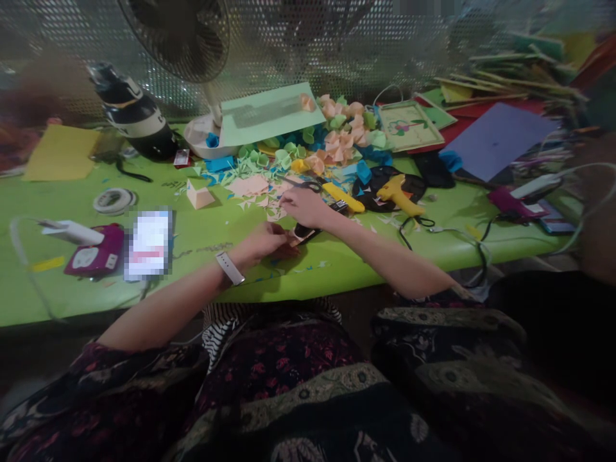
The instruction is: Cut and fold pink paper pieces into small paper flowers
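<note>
Paper piece (294, 238) lies pinched between both hands (283, 224).

A low bench (58, 295) covered in bright green is seen across the view. Behind it, a perforated metal screen (298, 45) forms the back wall, with a standing fan (178, 35) set against it. Dim, uneven light is cast throughout.

- The left hand (262, 242) and right hand (302, 206) are bare.
- A white watch (230, 268) with a pale band circles the left wrist.
- Dark floral sleeve (110, 378) with reddish blooms.
- Dark patterned garment (308, 385) over the lap, with a pale ornamental border.
</note>
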### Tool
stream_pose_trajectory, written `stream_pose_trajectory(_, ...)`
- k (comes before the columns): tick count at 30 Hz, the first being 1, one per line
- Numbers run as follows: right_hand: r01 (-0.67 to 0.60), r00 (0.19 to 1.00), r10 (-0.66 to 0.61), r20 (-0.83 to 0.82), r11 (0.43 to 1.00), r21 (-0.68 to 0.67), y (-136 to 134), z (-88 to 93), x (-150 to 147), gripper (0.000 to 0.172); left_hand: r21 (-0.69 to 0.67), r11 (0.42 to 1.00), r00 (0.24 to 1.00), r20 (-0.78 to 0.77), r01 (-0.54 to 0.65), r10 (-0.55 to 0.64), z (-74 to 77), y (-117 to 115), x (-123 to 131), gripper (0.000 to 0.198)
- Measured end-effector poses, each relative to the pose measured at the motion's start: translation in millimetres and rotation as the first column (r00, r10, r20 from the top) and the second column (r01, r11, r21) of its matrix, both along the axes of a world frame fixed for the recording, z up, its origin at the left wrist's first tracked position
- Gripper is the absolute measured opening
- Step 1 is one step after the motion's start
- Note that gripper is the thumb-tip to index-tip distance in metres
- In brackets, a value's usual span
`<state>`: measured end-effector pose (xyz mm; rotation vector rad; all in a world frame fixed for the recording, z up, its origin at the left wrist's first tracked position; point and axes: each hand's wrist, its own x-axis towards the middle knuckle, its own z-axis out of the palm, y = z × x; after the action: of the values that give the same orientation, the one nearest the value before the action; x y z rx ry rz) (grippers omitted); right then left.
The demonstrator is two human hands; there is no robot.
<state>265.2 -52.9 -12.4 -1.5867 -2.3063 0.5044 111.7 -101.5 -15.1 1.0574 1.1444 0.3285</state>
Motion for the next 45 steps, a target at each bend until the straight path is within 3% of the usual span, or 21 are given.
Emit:
stream_pose_trajectory(29, -0.003, 0.999, 0.002, 0.036, 1.0, 0.027, -0.7, -1.8, -1.9, 0.025, 0.002, 1.0, 0.999, -0.027, -0.02, 0.02, 2.5, -1.2, 1.2, 0.015)
stream_pose_trajectory(34, -0.011, 0.996, 0.008, 0.089, 0.999, 0.034, -2.3, -0.7, -3.3, 0.027, 0.014, 0.999, 0.999, -0.03, 0.03, -0.03, -1.6, 0.9, -2.2, 0.017)
stream_pose_trajectory(36, -0.02, 0.995, 0.015, 0.097, 0.999, 0.046, -3.9, 0.6, -3.2, 0.029, 0.105, 0.99, 0.989, -0.116, 0.098, -0.086, 1.7, 6.4, -7.6, 0.019)
stream_pose_trajectory(38, -0.028, 0.993, 0.022, 0.113, 0.998, 0.049, -5.4, 1.2, -3.1, 0.03, 0.328, 0.933, 0.964, -0.258, 0.151, -0.066, 10.9, 15.0, -12.4, 0.02)
stream_pose_trajectory(39, -0.029, 0.993, 0.023, 0.116, 0.998, 0.049, -5.8, 0.9, -3.0, 0.029, 0.488, 0.865, 0.955, -0.296, 0.12, 0.035, 17.4, 20.1, -13.1, 0.017)
stream_pose_trajectory(41, -0.023, 0.994, 0.017, 0.11, 0.998, 0.052, -5.2, -1.7, -3.2, 0.028, 0.738, 0.668, 0.937, -0.295, 0.1, 0.186, 31.5, 30.5, -8.4, 0.021)
stream_pose_trajectory(43, -0.019, 0.995, 0.014, 0.096, 0.998, 0.058, -3.0, -7.5, -3.3, 0.027, 0.835, 0.522, 0.946, -0.287, 0.173, 0.147, 42.4, 40.3, 5.5, 0.026)
stream_pose_trajectory(45, -0.037, 0.997, 0.034, 0.062, 0.998, 0.044, 0.5, -16.3, -2.3, 0.027, 0.868, 0.393, 0.947, -0.321, 0.303, -0.022, 46.8, 48.7, 24.9, 0.027)
